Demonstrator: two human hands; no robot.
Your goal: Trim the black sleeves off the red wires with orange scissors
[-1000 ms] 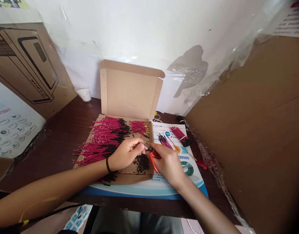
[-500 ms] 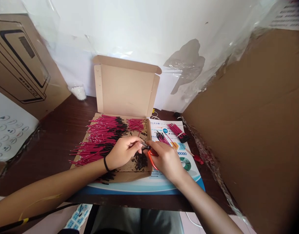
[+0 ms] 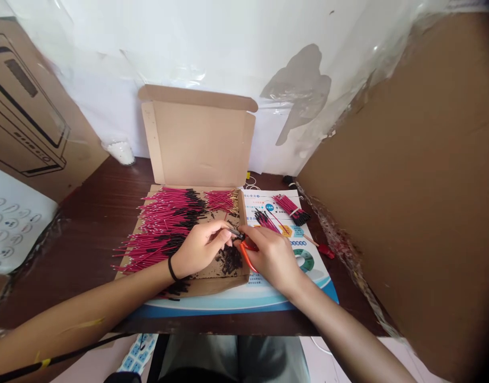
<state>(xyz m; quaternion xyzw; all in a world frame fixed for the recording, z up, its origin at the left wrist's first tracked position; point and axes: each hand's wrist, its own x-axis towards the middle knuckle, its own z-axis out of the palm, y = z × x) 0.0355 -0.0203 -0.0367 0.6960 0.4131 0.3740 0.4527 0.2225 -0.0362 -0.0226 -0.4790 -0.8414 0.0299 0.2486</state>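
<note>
My right hand (image 3: 272,255) is closed round an orange-handled cutting tool (image 3: 248,256), its dark metal end pointing left. Fingertips of my left hand (image 3: 202,246) are pinched at that metal end; what they hold is too small to make out. Both hands are over the right part of an open cardboard box (image 3: 198,141). Many red wires with black ends (image 3: 164,213) fill the box's left side, and a smaller pile of red wires with gold tips (image 3: 220,201) lies at its back right. Black scraps (image 3: 229,260) are scattered below my fingers.
On a printed sheet (image 3: 268,295) right of the box lie loose red-black wires (image 3: 266,220) and a banded bundle (image 3: 292,209). A clear cup with white contents (image 3: 121,152) stands back left. Cardboard panels (image 3: 420,159) border the workplace.
The view has shifted slightly, moving the box and cup a little left in the picture. The hands keep nearly the same pose, with the tool still in my right hand.
</note>
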